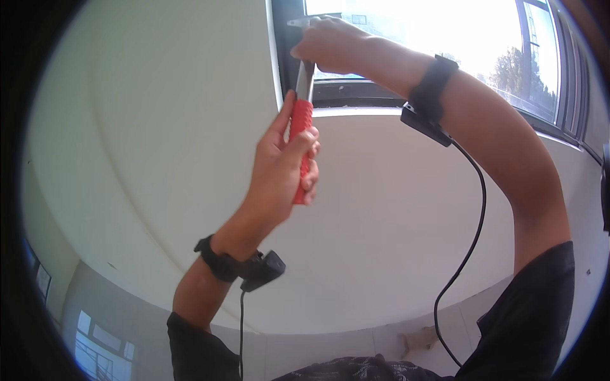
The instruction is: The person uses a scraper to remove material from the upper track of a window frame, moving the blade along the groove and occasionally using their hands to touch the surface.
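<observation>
My left hand (273, 162) is closed round the red, ridged handle of a tool (302, 117), which stands nearly upright. Above the handle rises a metal shaft, and my left index finger lies along it. At the shaft's upper end my right hand (330, 46) is closed and covers the tool's head, so its kind is hidden. A pale, pointed piece (296, 23) sticks out left of the right fingers; whether it belongs to the tool I cannot tell. Both hands are at the lower left corner of a dark window frame (289, 57).
Bright glass (432, 38) fills the window at the upper right. A pale wall (178, 127) surrounds the frame at left and below. Each wrist wears a black strap with a small box; a black cable (480, 209) hangs from the right one. Floor tiles show at the bottom.
</observation>
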A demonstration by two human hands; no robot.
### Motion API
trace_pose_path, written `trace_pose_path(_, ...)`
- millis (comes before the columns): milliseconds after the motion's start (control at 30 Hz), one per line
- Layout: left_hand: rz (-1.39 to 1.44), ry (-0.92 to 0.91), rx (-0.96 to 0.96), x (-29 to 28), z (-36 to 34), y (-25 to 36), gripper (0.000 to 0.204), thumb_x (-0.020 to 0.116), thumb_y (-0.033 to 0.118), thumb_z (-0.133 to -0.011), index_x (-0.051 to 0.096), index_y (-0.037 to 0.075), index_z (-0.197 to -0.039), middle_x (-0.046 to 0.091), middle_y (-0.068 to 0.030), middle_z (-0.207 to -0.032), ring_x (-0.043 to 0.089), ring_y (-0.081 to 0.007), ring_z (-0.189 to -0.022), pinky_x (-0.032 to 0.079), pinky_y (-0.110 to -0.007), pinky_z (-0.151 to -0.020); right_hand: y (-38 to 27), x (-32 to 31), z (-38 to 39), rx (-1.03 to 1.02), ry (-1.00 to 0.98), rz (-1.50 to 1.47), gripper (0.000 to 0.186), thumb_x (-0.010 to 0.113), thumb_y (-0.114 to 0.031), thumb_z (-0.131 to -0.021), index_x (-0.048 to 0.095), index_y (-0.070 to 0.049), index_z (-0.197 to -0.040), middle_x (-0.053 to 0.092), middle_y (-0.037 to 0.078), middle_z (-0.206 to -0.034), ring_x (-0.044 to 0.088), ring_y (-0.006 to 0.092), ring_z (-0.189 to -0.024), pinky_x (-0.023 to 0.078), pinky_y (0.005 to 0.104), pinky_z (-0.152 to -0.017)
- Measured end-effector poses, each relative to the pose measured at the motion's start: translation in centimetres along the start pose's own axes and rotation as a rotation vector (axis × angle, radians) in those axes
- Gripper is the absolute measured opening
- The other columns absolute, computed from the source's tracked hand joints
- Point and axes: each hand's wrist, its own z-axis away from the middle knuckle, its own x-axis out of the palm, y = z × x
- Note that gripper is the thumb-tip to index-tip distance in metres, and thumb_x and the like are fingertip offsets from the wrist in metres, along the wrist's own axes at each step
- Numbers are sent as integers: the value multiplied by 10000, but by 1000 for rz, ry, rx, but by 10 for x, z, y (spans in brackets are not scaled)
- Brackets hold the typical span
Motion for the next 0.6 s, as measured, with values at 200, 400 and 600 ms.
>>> trace_pose_path(200, 130, -24, -196, -12, 88, -19, 732, 483, 93, -956, 61, 151, -1552, 485, -39, -825, 450, -92, -443, 405, -250, -346, -75, 12, 47, -38, -137, -219, 252, 598, -23, -786, 678, -113, -1008, 599, 187, -1110, 588, 370, -1088, 505, 452, -923)
trace_pose_path(400, 259, 5, -288, -3, 124, -35, 745, 495, 120, -977, 24, 168, -1553, 477, -34, -842, 465, -97, -467, 417, -264, -363, -112, 6, 79, -23, -125, -298, 361, 591, 21, -785, 680, -129, -1101, 589, 176, -1098, 550, 330, -1139, 508, 430, -926)
trace_pose_path(600, 356, 28, -301, -2, 150, -22, 663, 438, 161, -1008, 61, 193, -1551, 472, -39, -896, 441, -82, -466, 416, -235, -345, -123, -10, 74, -114, -179, -325, 308, 589, 38, -773, 682, -138, -1008, 594, 77, -972, 547, 256, -1031, 528, 372, -818)
